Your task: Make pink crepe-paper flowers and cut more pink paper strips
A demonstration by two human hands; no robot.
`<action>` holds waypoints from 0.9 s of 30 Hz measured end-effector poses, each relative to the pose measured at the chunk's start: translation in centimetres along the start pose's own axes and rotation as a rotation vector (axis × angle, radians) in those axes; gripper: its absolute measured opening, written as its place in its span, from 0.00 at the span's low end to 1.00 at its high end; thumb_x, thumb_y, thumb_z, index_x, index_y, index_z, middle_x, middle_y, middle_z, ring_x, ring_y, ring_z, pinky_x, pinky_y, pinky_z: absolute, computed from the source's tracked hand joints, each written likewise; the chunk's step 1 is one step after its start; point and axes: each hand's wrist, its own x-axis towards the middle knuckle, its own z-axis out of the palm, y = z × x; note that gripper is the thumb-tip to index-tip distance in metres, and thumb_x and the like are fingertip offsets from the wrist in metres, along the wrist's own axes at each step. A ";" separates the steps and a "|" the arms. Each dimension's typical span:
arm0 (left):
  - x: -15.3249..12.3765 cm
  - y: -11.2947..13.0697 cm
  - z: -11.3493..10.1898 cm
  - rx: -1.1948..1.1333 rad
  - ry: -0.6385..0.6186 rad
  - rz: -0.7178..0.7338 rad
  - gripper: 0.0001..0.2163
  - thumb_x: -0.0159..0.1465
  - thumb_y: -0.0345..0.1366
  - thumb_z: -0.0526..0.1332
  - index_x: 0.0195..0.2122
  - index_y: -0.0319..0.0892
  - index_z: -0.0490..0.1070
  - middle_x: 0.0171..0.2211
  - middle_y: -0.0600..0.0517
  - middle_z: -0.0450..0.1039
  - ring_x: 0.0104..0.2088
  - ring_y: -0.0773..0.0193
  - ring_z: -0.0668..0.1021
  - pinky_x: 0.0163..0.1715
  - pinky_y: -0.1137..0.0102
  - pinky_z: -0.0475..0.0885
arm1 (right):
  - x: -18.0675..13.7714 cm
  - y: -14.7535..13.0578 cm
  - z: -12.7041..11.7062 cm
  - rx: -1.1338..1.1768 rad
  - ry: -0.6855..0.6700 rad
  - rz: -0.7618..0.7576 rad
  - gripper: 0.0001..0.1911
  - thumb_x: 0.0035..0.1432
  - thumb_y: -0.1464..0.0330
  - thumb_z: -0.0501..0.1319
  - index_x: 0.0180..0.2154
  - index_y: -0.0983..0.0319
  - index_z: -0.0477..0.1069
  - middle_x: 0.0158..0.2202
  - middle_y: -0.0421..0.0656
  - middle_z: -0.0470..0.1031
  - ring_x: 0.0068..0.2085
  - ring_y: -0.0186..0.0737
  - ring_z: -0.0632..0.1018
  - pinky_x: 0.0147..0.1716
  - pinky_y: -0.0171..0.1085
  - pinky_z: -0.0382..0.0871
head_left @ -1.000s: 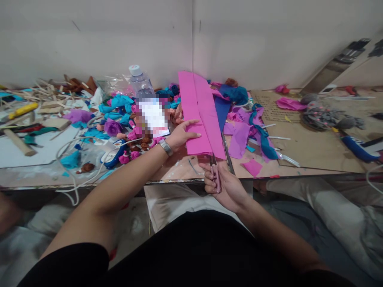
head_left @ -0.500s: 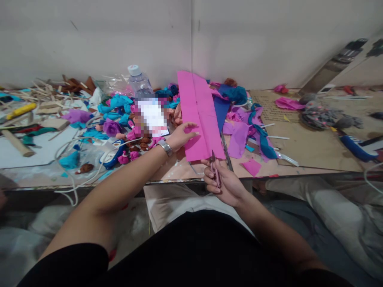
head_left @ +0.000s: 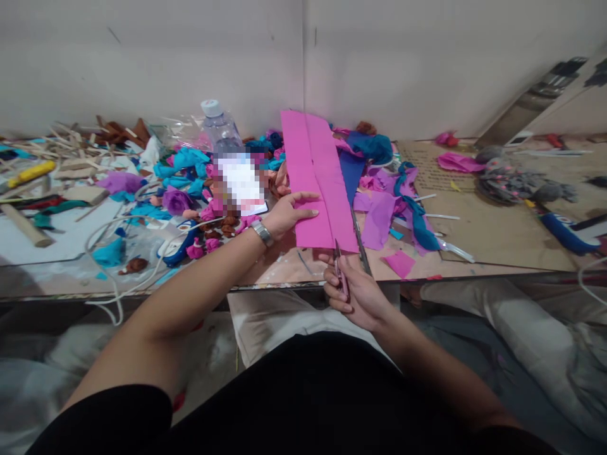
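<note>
A long sheet of bright pink crepe paper stretches from the wall toward me, with a lengthwise line down its middle; I cannot tell whether that is a fold or a cut. At its left edge, near the lower end, my left hand holds it with thumb and fingers over the surface. Small scissors with pink handles are gripped in my right hand, their blades pointing away from me. The blade tips meet the near edge of the paper, where the line ends.
Crumpled coloured paper pieces, a lit phone and a clear bottle lie left of the sheet. Purple strips and cardboard are to the right. A white cable hangs over the table's front edge.
The left part of the paper's near edge has shifted slightly up and away, and its middle line looks more open. The scissors have turned a little and their blades look closer together.
</note>
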 end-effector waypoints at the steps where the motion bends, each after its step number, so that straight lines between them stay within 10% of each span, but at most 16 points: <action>1: 0.0 0.1 0.0 -0.006 -0.001 0.002 0.27 0.52 0.37 0.78 0.54 0.41 0.79 0.56 0.44 0.80 0.53 0.55 0.79 0.57 0.56 0.75 | -0.1 0.1 0.0 0.003 0.005 0.009 0.16 0.75 0.58 0.58 0.54 0.61 0.71 0.30 0.34 0.62 0.21 0.27 0.58 0.14 0.24 0.52; 27: 0.1 -0.2 0.0 -0.041 0.011 -0.025 0.24 0.50 0.33 0.76 0.51 0.42 0.81 0.49 0.47 0.80 0.45 0.59 0.79 0.50 0.61 0.77 | 0.3 -0.1 0.2 0.079 -0.101 0.009 0.13 0.75 0.56 0.58 0.50 0.58 0.70 0.27 0.31 0.60 0.18 0.25 0.49 0.12 0.24 0.47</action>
